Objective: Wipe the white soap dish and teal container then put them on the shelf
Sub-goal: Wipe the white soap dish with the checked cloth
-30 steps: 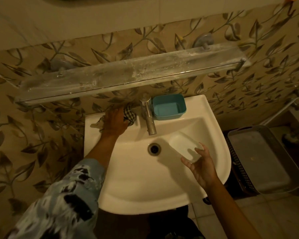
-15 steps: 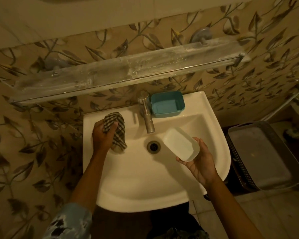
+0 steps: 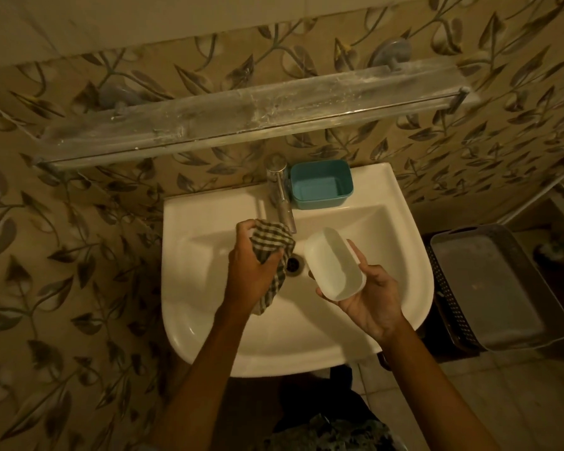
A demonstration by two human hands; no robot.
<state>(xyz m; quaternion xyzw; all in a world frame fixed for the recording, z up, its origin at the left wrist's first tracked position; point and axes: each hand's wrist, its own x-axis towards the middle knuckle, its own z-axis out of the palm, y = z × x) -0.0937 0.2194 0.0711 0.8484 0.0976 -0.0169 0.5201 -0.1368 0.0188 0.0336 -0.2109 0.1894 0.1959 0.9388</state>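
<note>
My right hand (image 3: 370,299) holds the white soap dish (image 3: 334,263) above the basin, its hollow side tilted toward the left. My left hand (image 3: 253,266) grips a checked cloth (image 3: 270,252) just left of the dish, over the drain; cloth and dish are a small gap apart. The teal container (image 3: 321,185) stands upright and empty on the back rim of the sink, right of the tap. The glass shelf (image 3: 241,120) runs along the wall above the sink with nothing on it.
The white sink (image 3: 202,288) has a chrome tap (image 3: 282,193) at the back centre. A grey plastic basket (image 3: 498,281) sits on the floor to the right. Leaf-patterned tiles cover the wall.
My left hand has carried the cloth from the sink's back left rim rightward to the drain. My right hand has lifted the soap dish and tilted it toward the cloth.
</note>
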